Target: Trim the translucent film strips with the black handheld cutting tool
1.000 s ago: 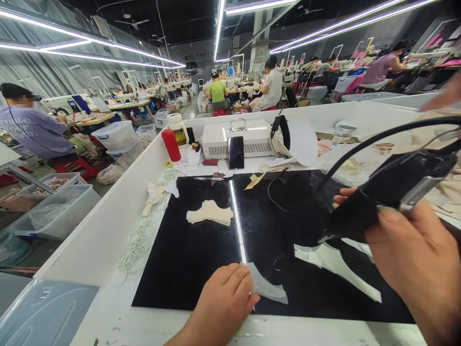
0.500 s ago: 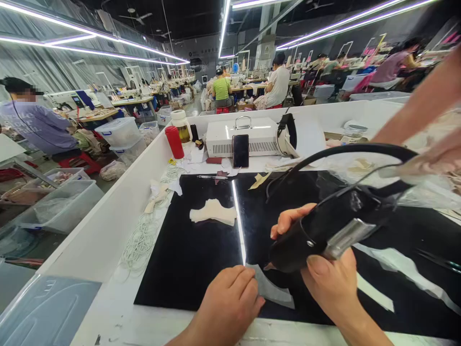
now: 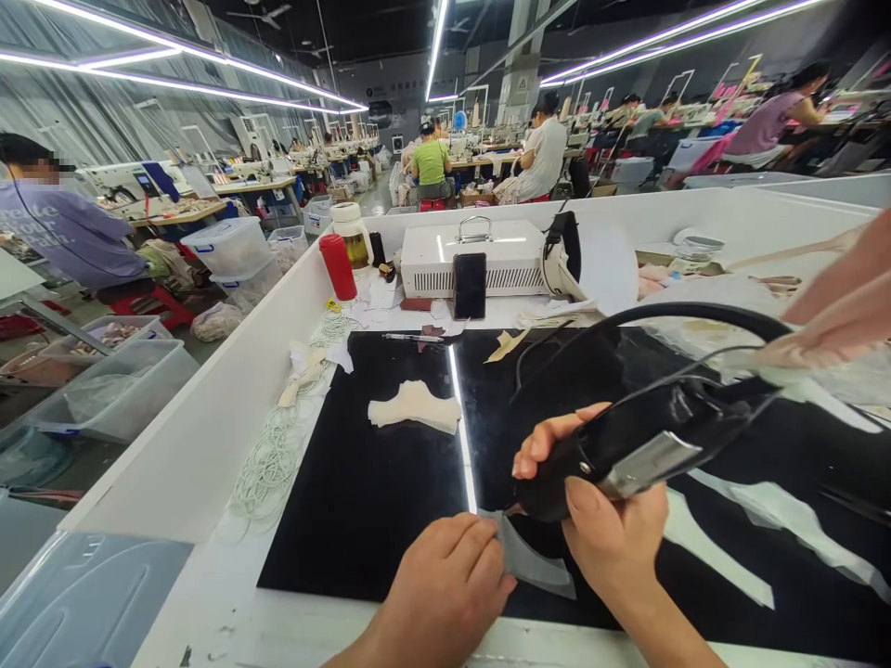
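Observation:
A thin grey curved fabric piece (image 3: pixel 537 559) lies at the front edge of the black board (image 3: pixel 348 520). My left hand (image 3: pixel 452 575) is closed on its left end, fingertips pressed down together. In my right hand (image 3: pixel 616 529) is a black handheld tool (image 3: pixel 599 464) with a shiny metal lever and a thick black cable. My fingers wrap round its body, and my thumb lies beside the lever. The tool's small tip points down beside the grey piece, close to my left fingertips; whether it touches the fabric I cannot tell.
Another person's hand (image 3: pixel 828 325) reaches in from the right, over pale cloth. A cream fabric stack (image 3: pixel 414 406) lies on the board; white strips (image 3: pixel 716 547) lie right. Behind stand a phone (image 3: pixel 470 286), a white metal box (image 3: pixel 432 250) and a red cup (image 3: pixel 338 266). Tangled cord (image 3: pixel 268 473) lies left.
My right hand and the black tool have shifted slightly left. The other person's hand at the right has come lower. My left hand stays on the grey piece.

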Demonstrator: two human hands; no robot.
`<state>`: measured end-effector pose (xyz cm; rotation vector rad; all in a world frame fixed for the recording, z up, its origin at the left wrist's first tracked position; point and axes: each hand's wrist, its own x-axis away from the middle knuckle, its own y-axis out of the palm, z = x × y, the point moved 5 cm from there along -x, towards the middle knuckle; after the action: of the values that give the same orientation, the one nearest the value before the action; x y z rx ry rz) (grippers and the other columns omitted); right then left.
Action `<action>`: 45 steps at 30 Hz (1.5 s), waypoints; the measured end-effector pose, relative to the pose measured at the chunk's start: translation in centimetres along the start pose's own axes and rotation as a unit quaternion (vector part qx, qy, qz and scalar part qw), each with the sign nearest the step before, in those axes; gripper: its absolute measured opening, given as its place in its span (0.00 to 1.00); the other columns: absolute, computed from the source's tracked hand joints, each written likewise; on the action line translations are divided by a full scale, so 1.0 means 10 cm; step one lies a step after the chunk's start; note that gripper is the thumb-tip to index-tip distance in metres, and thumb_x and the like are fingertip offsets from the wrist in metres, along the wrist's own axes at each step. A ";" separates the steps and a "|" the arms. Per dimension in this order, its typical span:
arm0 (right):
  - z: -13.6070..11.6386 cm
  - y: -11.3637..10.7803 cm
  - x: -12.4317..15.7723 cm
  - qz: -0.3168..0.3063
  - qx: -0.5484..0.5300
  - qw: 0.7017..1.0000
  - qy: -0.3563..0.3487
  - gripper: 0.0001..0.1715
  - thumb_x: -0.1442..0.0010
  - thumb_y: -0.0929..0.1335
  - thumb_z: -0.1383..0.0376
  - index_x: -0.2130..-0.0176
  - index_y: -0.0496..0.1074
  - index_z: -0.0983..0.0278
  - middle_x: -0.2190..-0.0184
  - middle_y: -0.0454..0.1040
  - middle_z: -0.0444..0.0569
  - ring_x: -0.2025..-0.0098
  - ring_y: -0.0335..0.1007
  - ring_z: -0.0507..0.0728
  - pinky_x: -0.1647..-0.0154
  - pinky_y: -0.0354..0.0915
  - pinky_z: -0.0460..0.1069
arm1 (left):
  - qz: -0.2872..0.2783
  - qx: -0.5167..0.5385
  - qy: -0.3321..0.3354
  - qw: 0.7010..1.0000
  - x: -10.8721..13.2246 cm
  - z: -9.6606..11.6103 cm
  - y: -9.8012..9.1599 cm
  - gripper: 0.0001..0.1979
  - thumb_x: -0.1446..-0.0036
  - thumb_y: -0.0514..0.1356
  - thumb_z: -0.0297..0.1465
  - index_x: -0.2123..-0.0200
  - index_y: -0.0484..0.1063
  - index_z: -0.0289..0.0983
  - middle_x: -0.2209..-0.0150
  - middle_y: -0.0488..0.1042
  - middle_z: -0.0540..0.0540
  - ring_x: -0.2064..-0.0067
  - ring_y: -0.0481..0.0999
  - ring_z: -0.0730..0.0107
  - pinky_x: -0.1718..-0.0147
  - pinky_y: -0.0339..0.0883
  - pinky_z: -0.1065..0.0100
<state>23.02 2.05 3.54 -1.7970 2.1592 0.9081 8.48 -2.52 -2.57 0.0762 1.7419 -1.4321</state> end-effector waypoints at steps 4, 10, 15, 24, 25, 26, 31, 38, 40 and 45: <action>0.00 -0.01 0.00 0.002 -0.002 1.000 0.001 0.19 0.36 0.75 0.57 0.49 0.68 0.54 0.65 0.73 0.43 0.69 0.73 0.54 0.68 0.72 0.52 | -0.003 0.000 0.001 1.000 0.01 0.01 0.01 0.15 0.26 0.51 0.29 0.61 0.75 0.32 0.60 0.82 0.46 0.57 0.84 0.66 0.56 0.80 0.65; 0.00 0.00 0.01 0.002 -0.006 1.000 -0.005 0.20 0.36 0.75 0.57 0.47 0.68 0.54 0.64 0.73 0.43 0.69 0.73 0.53 0.67 0.72 0.52 | 0.010 0.000 -0.001 1.000 -0.02 0.00 -0.03 0.17 0.24 0.49 0.29 0.62 0.75 0.32 0.61 0.83 0.46 0.59 0.84 0.67 0.57 0.80 0.66; 0.01 0.00 0.00 0.003 0.001 1.000 -0.009 0.18 0.34 0.74 0.58 0.48 0.68 0.54 0.65 0.74 0.41 0.69 0.73 0.52 0.66 0.72 0.51 | -0.002 0.005 -0.003 1.000 -0.01 0.00 -0.02 0.15 0.25 0.50 0.29 0.61 0.75 0.33 0.60 0.83 0.45 0.58 0.84 0.66 0.55 0.80 0.65; 0.03 0.03 0.00 0.021 -0.005 1.000 -0.005 0.19 0.35 0.75 0.56 0.49 0.67 0.54 0.66 0.74 0.41 0.70 0.73 0.53 0.68 0.72 0.51 | 0.001 0.000 -0.005 1.000 0.00 -0.02 -0.02 0.15 0.25 0.50 0.29 0.61 0.75 0.32 0.60 0.83 0.45 0.58 0.84 0.66 0.57 0.81 0.65; 0.04 0.04 0.00 0.020 -0.011 1.000 -0.007 0.20 0.36 0.75 0.56 0.49 0.67 0.54 0.66 0.74 0.42 0.70 0.73 0.53 0.68 0.72 0.51 | 0.003 0.000 -0.005 1.000 0.00 -0.02 -0.02 0.15 0.25 0.50 0.28 0.61 0.75 0.32 0.60 0.83 0.45 0.57 0.84 0.66 0.56 0.80 0.66; 0.04 0.06 0.00 0.019 -0.016 1.000 -0.007 0.21 0.36 0.75 0.56 0.49 0.67 0.55 0.66 0.74 0.42 0.70 0.73 0.53 0.68 0.72 0.52 | 0.005 0.001 -0.006 1.000 0.00 -0.02 -0.02 0.15 0.25 0.51 0.29 0.61 0.75 0.32 0.59 0.83 0.45 0.57 0.84 0.66 0.56 0.80 0.66; 0.07 0.11 0.01 0.024 -0.022 0.999 0.002 0.23 0.38 0.76 0.54 0.49 0.66 0.55 0.67 0.74 0.42 0.71 0.73 0.54 0.69 0.72 0.51 | 0.010 0.004 -0.007 1.000 -0.02 -0.01 -0.04 0.15 0.25 0.50 0.29 0.61 0.75 0.32 0.59 0.83 0.45 0.57 0.84 0.67 0.54 0.80 0.66; 0.06 0.10 0.03 0.025 -0.019 1.000 0.001 0.22 0.37 0.75 0.55 0.49 0.66 0.55 0.66 0.74 0.42 0.71 0.73 0.54 0.68 0.72 0.51 | 0.014 0.015 -0.011 1.000 -0.04 -0.01 -0.07 0.15 0.25 0.51 0.29 0.62 0.75 0.33 0.60 0.83 0.45 0.57 0.83 0.67 0.55 0.80 0.66; 0.06 0.09 0.03 0.030 -0.010 1.000 0.002 0.20 0.36 0.75 0.57 0.50 0.66 0.55 0.67 0.74 0.42 0.71 0.73 0.54 0.68 0.72 0.52 | 0.011 0.017 -0.013 1.000 -0.03 -0.01 -0.06 0.15 0.25 0.51 0.30 0.61 0.75 0.32 0.59 0.83 0.45 0.57 0.83 0.66 0.55 0.80 0.66; 0.09 0.12 0.03 0.031 -0.008 0.999 0.019 0.17 0.34 0.73 0.58 0.50 0.65 0.54 0.67 0.74 0.41 0.71 0.73 0.53 0.67 0.71 0.53 | 0.004 0.011 -0.010 1.000 -0.02 -0.01 -0.04 0.14 0.25 0.52 0.30 0.60 0.75 0.32 0.58 0.83 0.45 0.56 0.83 0.66 0.55 0.80 0.65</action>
<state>21.58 2.46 3.07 -1.7768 2.2487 0.9160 8.29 -2.46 -2.13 0.0801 1.7080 -1.4414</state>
